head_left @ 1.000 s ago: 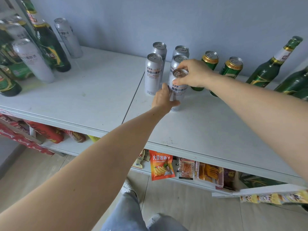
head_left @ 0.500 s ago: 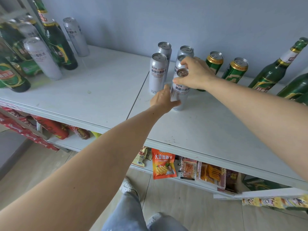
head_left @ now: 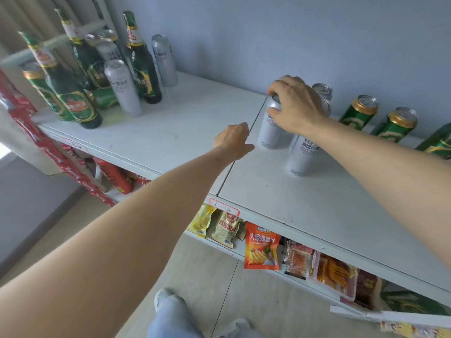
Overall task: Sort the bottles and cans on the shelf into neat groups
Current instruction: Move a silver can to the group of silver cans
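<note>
A person stands at a white shelf (head_left: 170, 132) stocked with beer, both bare arms stretched out over its top board. The right hand (head_left: 295, 106) comes down from above onto a silver can (head_left: 269, 128), fingers curled round its rim and shoulder in a firm grip; the can stands upright on the board. Just beside it, partly under the right forearm, stands a second silver can (head_left: 302, 154), nearer the front edge. Behind the hand, the tops of two more silver cans (head_left: 322, 91) show against the wall. To their right, two green cans with gold rims (head_left: 360, 113) stand side by side, and the shoulder of a green bottle (head_left: 436, 142) cuts in at the frame's edge.

The left hand (head_left: 233, 140) hovers just left of the gripped can, apart from it, fingers loosely curled and holding nothing.

Well apart, at the shelf's far left end, a mixed cluster stands unsorted: tall green bottles (head_left: 144, 67), silver cans (head_left: 122, 89) and a green can (head_left: 39, 89) crowded together. Snack packets hang below the board, among them an orange chip bag (head_left: 261, 247). The person's grey trousers (head_left: 170, 320) show above the tiled floor.
</note>
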A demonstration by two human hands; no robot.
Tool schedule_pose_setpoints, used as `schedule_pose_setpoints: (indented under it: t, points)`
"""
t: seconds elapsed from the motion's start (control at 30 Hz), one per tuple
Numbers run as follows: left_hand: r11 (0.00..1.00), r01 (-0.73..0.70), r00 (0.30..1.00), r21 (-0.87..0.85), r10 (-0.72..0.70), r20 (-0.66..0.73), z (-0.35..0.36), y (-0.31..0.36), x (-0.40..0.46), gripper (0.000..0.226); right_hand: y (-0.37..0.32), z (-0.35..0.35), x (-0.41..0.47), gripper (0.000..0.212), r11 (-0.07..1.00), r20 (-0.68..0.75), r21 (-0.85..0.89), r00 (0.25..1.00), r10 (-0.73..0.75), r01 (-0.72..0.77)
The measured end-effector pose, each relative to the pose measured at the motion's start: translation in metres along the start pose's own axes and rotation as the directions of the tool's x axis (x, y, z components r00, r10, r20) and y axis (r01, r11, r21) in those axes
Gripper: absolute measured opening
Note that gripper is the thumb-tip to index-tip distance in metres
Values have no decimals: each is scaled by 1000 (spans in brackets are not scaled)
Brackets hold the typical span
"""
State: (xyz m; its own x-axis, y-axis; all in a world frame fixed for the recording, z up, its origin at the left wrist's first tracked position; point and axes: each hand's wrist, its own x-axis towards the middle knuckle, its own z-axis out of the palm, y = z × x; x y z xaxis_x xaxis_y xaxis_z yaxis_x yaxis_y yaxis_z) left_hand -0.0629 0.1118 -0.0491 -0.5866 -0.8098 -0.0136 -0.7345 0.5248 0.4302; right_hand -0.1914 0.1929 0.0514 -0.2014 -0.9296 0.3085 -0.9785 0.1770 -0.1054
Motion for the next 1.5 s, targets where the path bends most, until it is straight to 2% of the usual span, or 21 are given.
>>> schedule_pose_setpoints:
  t: [0.33, 0.63, 0.83, 1.03, 1.27, 1.4, 1.5]
  points:
    - [996, 82, 996, 38, -81, -37, -65, -129, 4, 36, -119, 41, 65, 33, 993, 28, 53, 994, -109, 107]
    - [991, 72, 997, 112, -68, -38, -131, -253, 14, 36, -229, 69, 136, 33, 992, -10, 104, 998, -64, 65]
    - [985, 107, 993, 134, -99, -61, -151, -309, 28, 39, -276, 89, 172, 36, 994, 32, 91, 998, -55, 52]
    - [975, 221, 971, -29, -223, -88, -150, -343, 55, 57, -305, 120, 215, 52, 992, 137, 100, 986, -93, 80]
    - [973, 205, 976, -105, -212, -59, -140, -362, 90, 71, -315, 150, 263, 79, 987, 271, 146, 957, -109, 71]
    - [960, 190, 977, -205, -205, -55, -135, -365, 106, 68, -315, 159, 278, 78, 990, 318, 134, 943, -95, 54]
    - [949, 159, 980, -273, -184, -69, -131, -366, 113, 57, -315, 162, 283, 70, 987, 320, 151, 942, -103, 56]
